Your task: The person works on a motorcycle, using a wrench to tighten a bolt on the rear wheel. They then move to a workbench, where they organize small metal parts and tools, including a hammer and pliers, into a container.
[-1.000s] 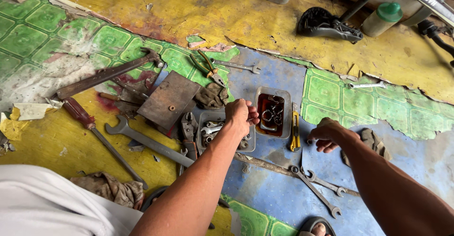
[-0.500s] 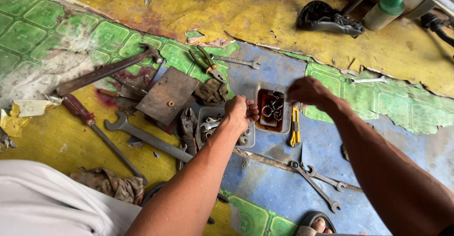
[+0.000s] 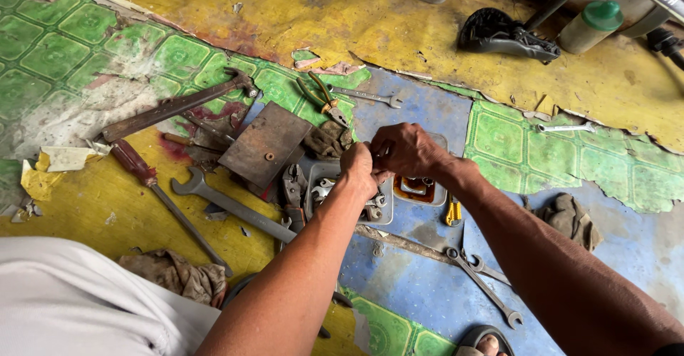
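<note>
Right now our left hand (image 3: 358, 171) and right hand (image 3: 406, 149) meet fingertip to fingertip above two small trays on the floor. Both hands are pinched together around something too small for us to make out, so we cannot tell what they grasp, only that the fingers are curled tight. Directly below them sits the grey tray (image 3: 381, 210) of loose metal bits, and touching it on the right the little tray of dark oil (image 3: 420, 191); our knuckles cover part of both.

Just beside the trays lie a yellow-handled cutter (image 3: 452, 212) and, nearer our feet, a pair of crossed wrenches (image 3: 484, 281). To the left, a rusty metal plate (image 3: 266, 146) rests against a big wrench (image 3: 231, 205), with a red-handled screwdriver (image 3: 153, 185) and a hammer (image 3: 174, 106) further out. Pliers (image 3: 324, 99) and a dirty glove (image 3: 326, 141) lie beyond our hands. Well apart, near the top, stand a green-capped bottle (image 3: 590, 27) and a black pedal (image 3: 506, 35).
</note>
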